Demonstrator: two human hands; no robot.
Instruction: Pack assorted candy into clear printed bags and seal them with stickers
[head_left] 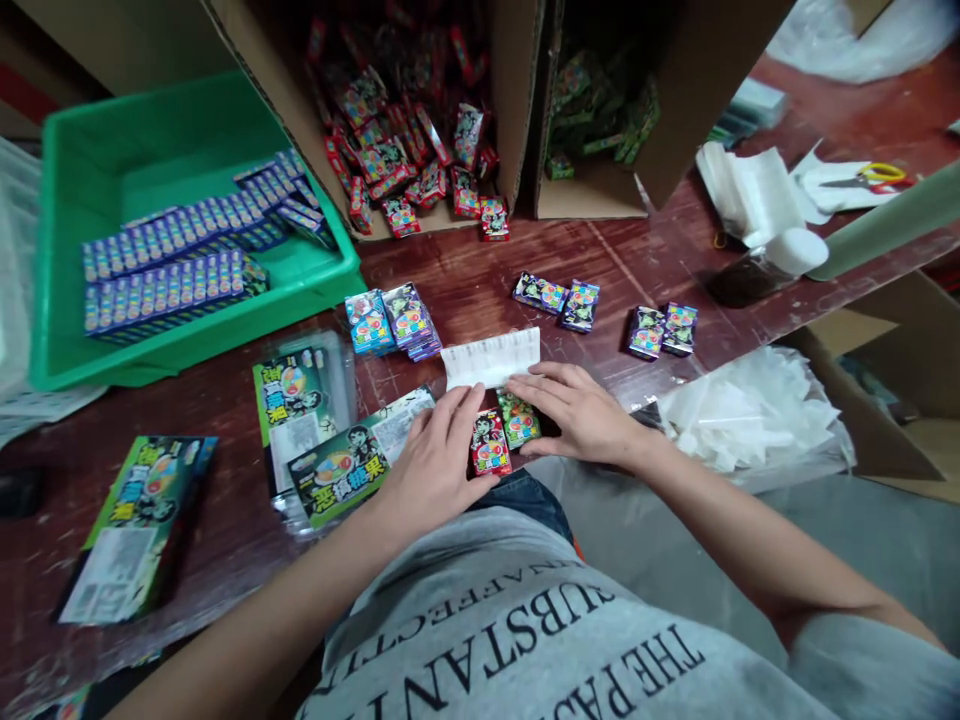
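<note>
At the table's front edge, my left hand (437,447) holds a small red candy box (491,443) between thumb and fingers. Beside it, a green candy box (518,418) is gripped by my right hand (579,412). The two boxes stand side by side, their far ends partly covered by my fingers. Just beyond my fingertips is a curled white printed paper strip (491,358). Behind it are a blue candy box (369,322) and a stack of purple candy boxes (409,318). Close to my left wrist, a printed green-and-black header card (341,478) overlaps clear plastic packs.
A green bin (56,250) with rows of purple boxes stands at left. Cardboard cartons of red boxes (409,150) and green boxes (592,110) are at the back. Purple boxes (581,305), a white-capped jar (795,252), scissors (881,178) and a bag of white pieces (757,405) lie rightward.
</note>
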